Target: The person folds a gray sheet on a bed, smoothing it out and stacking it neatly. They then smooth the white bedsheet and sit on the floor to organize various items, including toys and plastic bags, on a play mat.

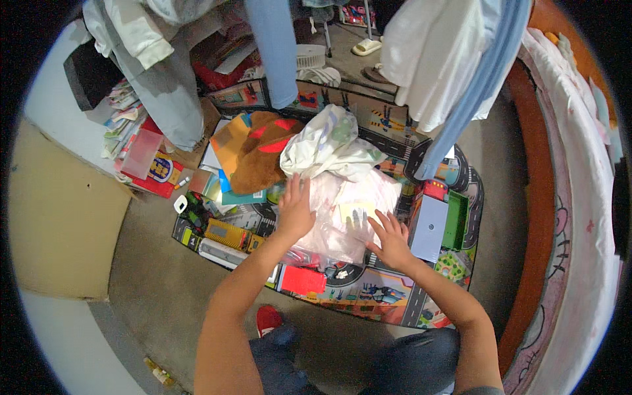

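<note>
A folded pale pink-and-white fabric item (380,192) lies in front of me in a clear plastic bag (335,242). On it is a pale yellow label (364,209) that bears writing. My left hand (296,212) rests palm down at the bag's left side, fingers apart. At the right edge, my right hand (394,242) spreads its fingers over the bag, close to the label. Neither hand grips anything that I can see. A crumpled white patterned cloth (321,140) sits against the far edge, beside a brown plush item (264,163) with red patches.
Everything lies on a road-print play mat (385,296). A toy truck (429,224) and green tray (455,219) stand right; a yellow toy vehicle (227,234) and red block (303,280) lie nearer me. Blue hanging clothes (271,49) dangle overhead. A bed (577,222) borders the right.
</note>
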The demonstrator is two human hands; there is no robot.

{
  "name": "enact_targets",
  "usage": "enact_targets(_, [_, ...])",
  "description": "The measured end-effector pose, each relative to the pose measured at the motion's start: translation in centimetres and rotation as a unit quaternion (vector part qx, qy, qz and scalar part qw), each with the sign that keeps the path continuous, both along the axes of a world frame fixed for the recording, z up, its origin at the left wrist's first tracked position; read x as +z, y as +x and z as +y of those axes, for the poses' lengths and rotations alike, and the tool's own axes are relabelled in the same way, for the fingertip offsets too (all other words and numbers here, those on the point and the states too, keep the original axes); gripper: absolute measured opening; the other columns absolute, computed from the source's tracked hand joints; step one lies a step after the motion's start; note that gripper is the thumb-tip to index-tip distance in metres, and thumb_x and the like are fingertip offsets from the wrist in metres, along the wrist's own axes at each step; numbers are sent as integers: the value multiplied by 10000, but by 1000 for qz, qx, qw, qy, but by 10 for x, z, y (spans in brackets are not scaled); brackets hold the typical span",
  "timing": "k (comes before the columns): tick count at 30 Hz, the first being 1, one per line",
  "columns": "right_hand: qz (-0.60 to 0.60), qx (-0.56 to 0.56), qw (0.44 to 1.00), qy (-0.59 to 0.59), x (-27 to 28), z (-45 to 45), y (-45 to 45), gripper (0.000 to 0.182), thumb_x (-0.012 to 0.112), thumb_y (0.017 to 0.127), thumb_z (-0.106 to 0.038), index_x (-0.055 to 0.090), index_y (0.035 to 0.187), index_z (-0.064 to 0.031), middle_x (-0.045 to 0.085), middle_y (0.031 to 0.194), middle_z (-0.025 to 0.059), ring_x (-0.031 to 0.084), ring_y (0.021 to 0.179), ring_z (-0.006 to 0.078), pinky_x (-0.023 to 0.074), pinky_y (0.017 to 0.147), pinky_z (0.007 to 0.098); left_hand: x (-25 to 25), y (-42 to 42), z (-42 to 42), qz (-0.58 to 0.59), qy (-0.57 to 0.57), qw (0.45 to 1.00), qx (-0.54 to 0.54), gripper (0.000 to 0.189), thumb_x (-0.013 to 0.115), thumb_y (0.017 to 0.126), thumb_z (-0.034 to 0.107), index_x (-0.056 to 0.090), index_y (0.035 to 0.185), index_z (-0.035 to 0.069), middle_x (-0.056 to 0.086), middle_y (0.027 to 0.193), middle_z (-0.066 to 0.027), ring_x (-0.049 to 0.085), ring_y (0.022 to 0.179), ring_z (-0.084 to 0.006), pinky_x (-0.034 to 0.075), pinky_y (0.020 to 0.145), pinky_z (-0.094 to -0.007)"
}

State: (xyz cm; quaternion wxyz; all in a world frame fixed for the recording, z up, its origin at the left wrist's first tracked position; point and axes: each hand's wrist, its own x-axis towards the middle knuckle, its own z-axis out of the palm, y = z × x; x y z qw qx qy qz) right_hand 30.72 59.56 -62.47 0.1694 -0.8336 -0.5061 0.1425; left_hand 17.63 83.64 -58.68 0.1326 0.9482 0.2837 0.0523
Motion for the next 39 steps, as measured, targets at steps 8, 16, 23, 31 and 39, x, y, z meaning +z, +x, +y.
enact_targets(8, [-36, 32, 998, -49, 29, 46, -26, 650, 619, 824, -401, 378, 1372, -147, 246, 1477, 83, 210, 1361, 337, 234, 1015, 614, -30, 40, 77, -313, -18, 942, 121, 620, 716, 695, 94, 502, 1276, 99, 296, 1437, -197, 342, 1266, -410, 376, 968, -449])
enact_targets(16, [18, -52, 997, 60, 57, 59, -22, 555, 623, 848, -326, 434, 1298, -60, 368, 1377, 180, 353, 1271, 373, 315, 1020, 489, -14, 44, 62, -323, -103, 929, -149, 113, 632, 760, 56, 645, 868, 25, 602, 991, -109, 543, 948, -317, 433, 840, -392])
enact_targets(23, [383, -360, 836, 158, 84, 41, -18, 567, 608, 893, -255, 360, 1323, 20, 547, 1129, 139, 549, 979, 188, 466, 820, 305, -19, 19, -35, -339, -161, 832, -410, 125, 619, 750, 73, 643, 867, 36, 598, 969, -106, 571, 909, -270, 476, 790, -363])
enact_targets(31, [273, -383, 880, 66, 38, -16, -1, 632, 693, 770, -152, 396, 1307, -2, 640, 912, 112, 616, 673, 250, 502, 625, 367, -24, -30, -94, -251, -211, 717, -615, 130, 600, 748, 103, 604, 850, 24, 586, 993, -110, 576, 949, -267, 492, 818, -343])
enact_targets(39, [0, -116, 979, -168, 34, 9, -13, 542, 731, 684, -236, 542, 1125, 15, 580, 1068, 250, 578, 964, 395, 485, 833, 424, -22, -78, -86, -140, -247, 761, -583, 85, 594, 788, 138, 637, 831, 79, 596, 909, -73, 581, 883, -245, 501, 736, -351])
